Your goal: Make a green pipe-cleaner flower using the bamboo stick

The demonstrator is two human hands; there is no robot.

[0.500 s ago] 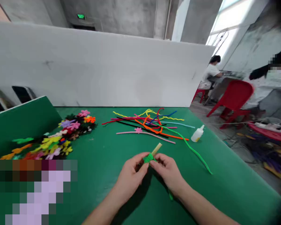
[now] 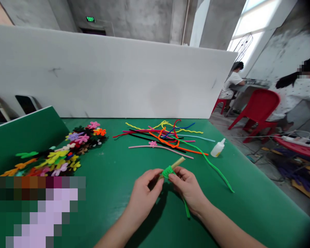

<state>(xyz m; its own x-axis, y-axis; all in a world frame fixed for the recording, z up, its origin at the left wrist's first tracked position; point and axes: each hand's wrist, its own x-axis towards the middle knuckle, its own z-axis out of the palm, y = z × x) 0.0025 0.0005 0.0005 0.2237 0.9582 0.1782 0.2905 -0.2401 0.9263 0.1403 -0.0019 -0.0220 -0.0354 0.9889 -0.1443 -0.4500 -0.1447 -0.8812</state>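
Near the front middle of the table, a pale wooden stick [image 2: 179,162] slants up to the right between my hands. A green pipe cleaner [image 2: 167,171] is coiled around it in several turns, and its loose end hangs below my right hand. My left hand [image 2: 146,188] pinches the stick's lower end, just left of the coil. With thumb and fingers closed, my right hand [image 2: 187,186] grips the pipe cleaner at the coil's right side. Behind them lies a pink pipe cleaner [image 2: 167,149] with a small pink flower [image 2: 153,143] on it.
Several coloured pipe cleaners [image 2: 167,132] lie in a loose heap at the back. A white glue bottle [image 2: 218,148] stands at the right. Many fuzzy flower shapes [image 2: 57,156] are piled left beside a green panel [image 2: 41,125]. A white board [image 2: 113,75] borders the green table [image 2: 105,199].
The stick has tilted further to the right, and the coil on it now shows more clearly. My right hand has shifted slightly right, and more of the hanging green end is visible.
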